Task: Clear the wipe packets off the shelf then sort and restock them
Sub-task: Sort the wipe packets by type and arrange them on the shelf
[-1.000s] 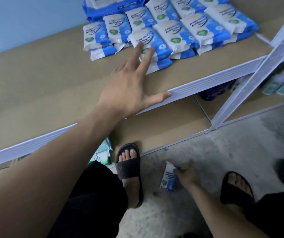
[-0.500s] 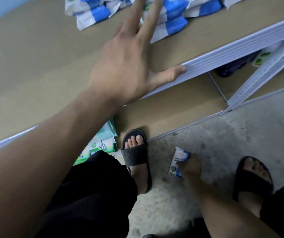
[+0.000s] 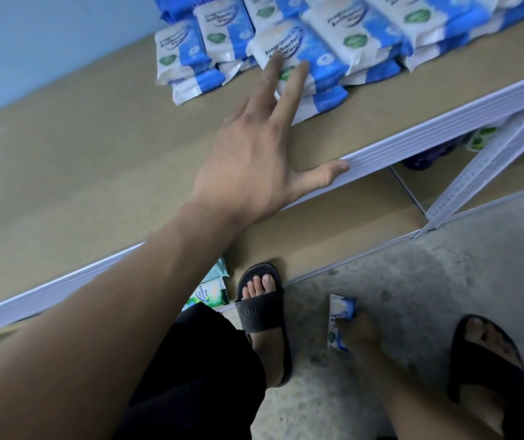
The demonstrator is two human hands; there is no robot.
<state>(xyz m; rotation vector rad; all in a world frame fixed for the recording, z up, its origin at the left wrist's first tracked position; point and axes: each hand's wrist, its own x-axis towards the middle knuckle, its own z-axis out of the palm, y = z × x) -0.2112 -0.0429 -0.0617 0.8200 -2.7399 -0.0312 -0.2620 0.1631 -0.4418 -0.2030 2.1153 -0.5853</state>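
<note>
Several blue-and-white wipe packets (image 3: 333, 42) lie stacked at the back right of the tan shelf board (image 3: 80, 147). My left hand (image 3: 254, 160) reaches over the board with straight, spread fingers. Its fingertips lie on the nearest blue packet (image 3: 317, 58) and its thumb rests along the white shelf edge (image 3: 429, 131). Down at the floor, my right hand (image 3: 359, 331) grips a single blue-and-white packet (image 3: 338, 319) standing on end on the concrete.
Green wipe packets (image 3: 213, 290) sit on the lower shelf by my left foot (image 3: 264, 315) in a black slide. My right foot (image 3: 486, 350) stands on the grey floor. A slanted white upright (image 3: 482, 173) and bottles (image 3: 482, 138) are at right.
The view tilted back up, bringing the stacked packets into sight again. My left hand stays stretched on the nearest packet. My right hand still holds its packet at the floor.
</note>
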